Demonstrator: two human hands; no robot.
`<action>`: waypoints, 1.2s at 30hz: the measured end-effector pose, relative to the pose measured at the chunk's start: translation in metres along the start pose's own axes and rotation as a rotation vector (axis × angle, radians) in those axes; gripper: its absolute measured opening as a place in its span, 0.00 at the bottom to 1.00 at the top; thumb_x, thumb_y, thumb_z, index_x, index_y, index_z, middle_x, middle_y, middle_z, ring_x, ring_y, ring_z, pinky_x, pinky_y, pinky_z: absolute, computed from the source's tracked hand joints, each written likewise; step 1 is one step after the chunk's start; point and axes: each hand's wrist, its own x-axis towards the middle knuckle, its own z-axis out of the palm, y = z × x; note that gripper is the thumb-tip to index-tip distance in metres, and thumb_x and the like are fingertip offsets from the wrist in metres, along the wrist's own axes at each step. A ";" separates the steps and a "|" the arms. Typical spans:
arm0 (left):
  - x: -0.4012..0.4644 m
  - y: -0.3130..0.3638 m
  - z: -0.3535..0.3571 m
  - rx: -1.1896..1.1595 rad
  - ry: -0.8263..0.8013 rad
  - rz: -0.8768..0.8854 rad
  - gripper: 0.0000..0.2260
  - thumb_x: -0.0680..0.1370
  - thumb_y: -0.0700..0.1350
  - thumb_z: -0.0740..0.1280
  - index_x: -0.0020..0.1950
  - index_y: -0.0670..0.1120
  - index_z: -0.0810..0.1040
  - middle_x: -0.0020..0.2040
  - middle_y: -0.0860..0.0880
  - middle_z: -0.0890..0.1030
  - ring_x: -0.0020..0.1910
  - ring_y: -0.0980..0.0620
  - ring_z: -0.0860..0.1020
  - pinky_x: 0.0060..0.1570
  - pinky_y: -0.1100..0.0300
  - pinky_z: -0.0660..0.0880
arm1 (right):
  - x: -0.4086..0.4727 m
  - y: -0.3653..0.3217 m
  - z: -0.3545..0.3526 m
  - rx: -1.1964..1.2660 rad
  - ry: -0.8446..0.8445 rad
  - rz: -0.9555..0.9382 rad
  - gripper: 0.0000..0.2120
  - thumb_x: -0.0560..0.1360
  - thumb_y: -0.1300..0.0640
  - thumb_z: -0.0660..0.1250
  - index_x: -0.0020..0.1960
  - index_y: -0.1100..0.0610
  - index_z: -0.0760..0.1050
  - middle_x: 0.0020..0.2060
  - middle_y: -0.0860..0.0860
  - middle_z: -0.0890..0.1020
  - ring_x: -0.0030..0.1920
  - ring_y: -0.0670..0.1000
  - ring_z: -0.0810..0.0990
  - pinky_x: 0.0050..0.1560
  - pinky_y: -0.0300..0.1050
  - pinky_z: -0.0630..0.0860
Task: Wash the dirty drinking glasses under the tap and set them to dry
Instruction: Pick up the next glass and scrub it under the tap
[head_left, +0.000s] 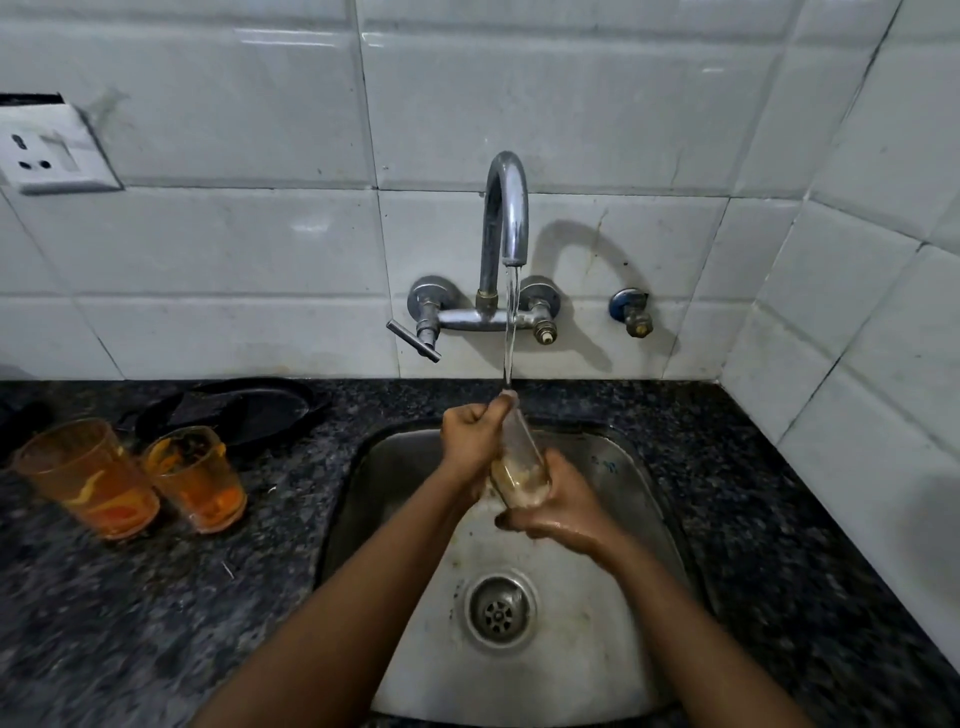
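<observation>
I judged the rinse went best with the mouth kept under the stream and the base turned slowly. Nearest me, my right hand (558, 506) was curled round the base of the glass (517, 465), gripping it over the sink (597, 675). Just beyond, my left hand (475, 441) was clenched about its upper end, where the tap (506, 218) water struck. Two dirty glasses (140, 480) waited on the bench (805, 545), well left of both hands.

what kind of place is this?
Most likely a home kitchen: a steel sink set in a dark granite counter, a wall-mounted tap on white tiles, and two dirty glasses waiting beside it.
</observation>
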 end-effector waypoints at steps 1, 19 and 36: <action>0.001 0.001 -0.003 -0.087 -0.070 -0.008 0.16 0.73 0.49 0.69 0.29 0.45 0.71 0.27 0.47 0.70 0.27 0.50 0.71 0.35 0.58 0.72 | -0.002 -0.001 -0.005 0.304 -0.133 0.060 0.23 0.68 0.63 0.72 0.60 0.58 0.69 0.46 0.57 0.83 0.44 0.56 0.83 0.47 0.53 0.81; 0.020 0.032 0.001 0.101 -0.192 0.037 0.16 0.75 0.51 0.68 0.30 0.45 0.72 0.24 0.51 0.74 0.23 0.55 0.73 0.29 0.63 0.72 | 0.023 -0.018 -0.021 0.300 -0.101 0.095 0.10 0.72 0.55 0.70 0.52 0.56 0.76 0.44 0.58 0.84 0.43 0.57 0.83 0.49 0.54 0.79; 0.026 0.039 -0.006 2.171 -0.723 0.868 0.22 0.79 0.39 0.58 0.73 0.45 0.60 0.75 0.44 0.59 0.74 0.44 0.59 0.73 0.43 0.55 | 0.063 -0.027 -0.036 -0.642 0.272 -0.430 0.37 0.65 0.61 0.75 0.69 0.54 0.63 0.66 0.54 0.69 0.68 0.55 0.65 0.67 0.59 0.64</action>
